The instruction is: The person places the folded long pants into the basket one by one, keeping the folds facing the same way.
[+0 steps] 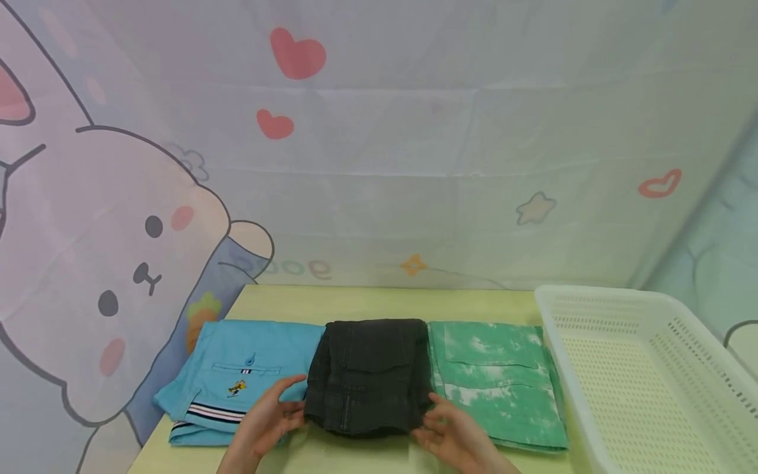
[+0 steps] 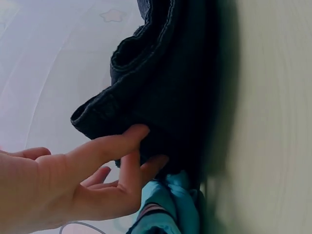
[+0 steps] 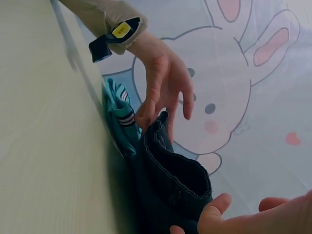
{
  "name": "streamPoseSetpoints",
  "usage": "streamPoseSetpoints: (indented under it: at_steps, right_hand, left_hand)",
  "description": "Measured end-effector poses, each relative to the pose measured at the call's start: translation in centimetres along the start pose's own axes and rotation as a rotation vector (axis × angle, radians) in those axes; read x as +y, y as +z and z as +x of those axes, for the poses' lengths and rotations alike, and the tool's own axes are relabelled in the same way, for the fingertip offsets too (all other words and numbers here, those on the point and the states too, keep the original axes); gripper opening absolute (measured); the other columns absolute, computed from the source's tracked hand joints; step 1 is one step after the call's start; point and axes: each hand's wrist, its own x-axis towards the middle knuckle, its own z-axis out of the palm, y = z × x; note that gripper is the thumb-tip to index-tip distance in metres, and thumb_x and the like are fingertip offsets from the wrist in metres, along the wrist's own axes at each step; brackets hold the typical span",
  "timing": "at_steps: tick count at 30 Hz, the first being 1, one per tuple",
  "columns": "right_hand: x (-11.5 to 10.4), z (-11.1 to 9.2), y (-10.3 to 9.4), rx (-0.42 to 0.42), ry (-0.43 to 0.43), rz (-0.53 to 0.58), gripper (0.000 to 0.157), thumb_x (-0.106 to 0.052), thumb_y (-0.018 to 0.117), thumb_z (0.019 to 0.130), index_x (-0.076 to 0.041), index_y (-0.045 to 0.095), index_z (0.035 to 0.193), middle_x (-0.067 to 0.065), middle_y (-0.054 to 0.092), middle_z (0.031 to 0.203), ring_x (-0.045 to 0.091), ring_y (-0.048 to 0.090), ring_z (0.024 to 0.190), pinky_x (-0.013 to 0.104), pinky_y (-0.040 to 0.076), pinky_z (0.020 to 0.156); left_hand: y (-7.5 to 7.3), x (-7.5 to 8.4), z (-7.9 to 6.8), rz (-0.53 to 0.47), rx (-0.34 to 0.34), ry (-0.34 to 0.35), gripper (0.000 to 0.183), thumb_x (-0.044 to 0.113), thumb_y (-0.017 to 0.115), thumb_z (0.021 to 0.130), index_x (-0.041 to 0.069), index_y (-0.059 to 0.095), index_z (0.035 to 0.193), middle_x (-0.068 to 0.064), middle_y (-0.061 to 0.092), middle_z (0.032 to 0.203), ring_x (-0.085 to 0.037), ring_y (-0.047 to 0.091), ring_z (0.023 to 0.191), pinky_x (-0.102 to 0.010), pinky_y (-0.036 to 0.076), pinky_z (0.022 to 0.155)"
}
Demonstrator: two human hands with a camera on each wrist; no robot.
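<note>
Folded black pants (image 1: 373, 375) lie in the middle of the table, with pale stitching along an open edge in the right wrist view. At the near left corner, my left hand (image 1: 269, 421) touches the fabric with loosely bent fingertips (image 2: 139, 132). My right hand (image 1: 453, 434) has its fingers at the near right corner, thumb apart from them. Folded light-blue pants (image 1: 266, 352) with striped trim and a small embroidered figure lie left of the black pair. Folded green-and-white tie-dye pants (image 1: 491, 395) are on the right.
A white perforated plastic basket (image 1: 639, 299) stands at the table's right side, close to the green pants. Behind the pale table (image 1: 379, 299) hangs a curtain (image 1: 414, 164) printed with hearts and a rabbit.
</note>
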Motion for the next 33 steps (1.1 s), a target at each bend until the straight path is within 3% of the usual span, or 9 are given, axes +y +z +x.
streamPoseSetpoints:
  at_steps: [3,8,17,20,23,25,27,30,33]
  right_hand:
    - [-0.1,0.0,0.1,0.03,0.003,0.009,0.078,-0.008,0.039,0.089,0.003,-0.021,0.137,0.031,0.02,0.124,0.045,0.012,0.128,0.03,0.043,0.089]
    - [-0.3,0.1,0.1,0.022,0.018,0.059,0.081,-0.006,0.037,0.09,0.001,-0.033,0.132,0.032,-0.028,0.138,0.049,-0.002,0.131,0.03,0.042,0.088]
    - [-0.6,0.0,0.1,-0.013,-0.015,0.075,0.086,-0.006,0.037,0.088,-0.012,-0.037,0.131,0.029,-0.026,0.14,0.05,0.001,0.131,0.026,0.042,0.079]
    - [-0.8,0.0,0.1,-0.013,-0.01,0.067,0.085,-0.007,0.037,0.089,-0.012,-0.036,0.132,0.029,-0.024,0.141,0.05,0.003,0.131,0.026,0.041,0.08]
    - [-0.9,0.0,0.0,-0.008,0.01,0.048,0.083,-0.009,0.037,0.09,-0.009,-0.034,0.133,0.029,-0.022,0.142,0.048,0.004,0.132,0.025,0.042,0.08]
    - [-1.0,0.1,-0.1,0.006,0.023,0.04,0.067,-0.011,0.038,0.09,-0.007,-0.003,0.143,0.028,-0.019,0.143,0.048,0.005,0.132,0.024,0.044,0.079]
    - [-1.0,0.1,-0.2,0.017,0.026,0.024,0.041,-0.012,0.037,0.091,-0.007,0.026,0.13,0.028,-0.016,0.144,0.048,0.008,0.131,0.024,0.045,0.079]
    - [-1.0,0.2,-0.2,0.032,0.022,0.027,0.007,-0.011,0.038,0.09,-0.013,0.035,0.097,0.029,-0.012,0.144,0.05,0.009,0.13,0.026,0.046,0.082]
    - [-1.1,0.3,-0.2,0.019,0.015,0.044,0.005,-0.01,0.038,0.09,-0.012,0.043,0.091,0.029,-0.014,0.144,0.05,0.005,0.131,0.031,0.045,0.089]
  left_hand:
    - [0.1,0.2,0.1,-0.053,0.019,0.007,0.061,0.035,0.027,0.096,0.002,0.008,0.143,-0.037,0.027,0.129,-0.016,0.058,0.09,-0.031,0.048,0.082]
    - [0.2,0.5,0.1,-0.099,0.034,0.029,0.062,0.034,0.029,0.096,-0.001,0.006,0.142,-0.043,0.018,0.132,-0.028,0.055,0.102,-0.04,0.044,0.094]
    - [0.2,0.7,0.3,-0.115,-0.003,0.031,0.061,0.033,0.024,0.097,0.002,0.0,0.143,-0.045,0.009,0.134,-0.029,0.052,0.102,-0.043,0.037,0.099]
    - [0.2,0.7,0.6,-0.127,-0.016,0.032,0.063,0.033,0.026,0.096,0.003,-0.003,0.143,-0.046,0.003,0.134,-0.037,0.042,0.112,-0.044,0.035,0.101]
    - [0.2,0.6,0.8,-0.131,-0.032,0.036,0.064,0.034,0.027,0.096,0.004,-0.006,0.143,-0.045,0.001,0.135,-0.032,0.042,0.108,-0.045,0.035,0.101]
    - [0.2,0.6,0.8,-0.132,-0.047,0.036,0.064,0.034,0.025,0.096,0.004,-0.008,0.143,-0.044,0.001,0.136,-0.026,0.043,0.1,-0.045,0.035,0.1]
    - [0.1,0.7,0.9,-0.133,-0.063,0.031,0.062,0.032,0.022,0.097,0.005,-0.009,0.142,-0.043,0.001,0.137,-0.017,0.04,0.086,-0.044,0.036,0.098]
    - [0.0,0.6,1.0,-0.145,-0.067,0.024,0.061,0.032,0.021,0.097,0.006,-0.01,0.142,-0.041,0.001,0.138,-0.012,0.035,0.075,-0.042,0.036,0.095]
    - [-0.1,0.5,1.3,-0.154,-0.034,0.025,0.061,0.032,0.022,0.097,0.005,-0.008,0.143,-0.041,0.001,0.138,-0.02,0.043,0.087,-0.045,0.038,0.096]
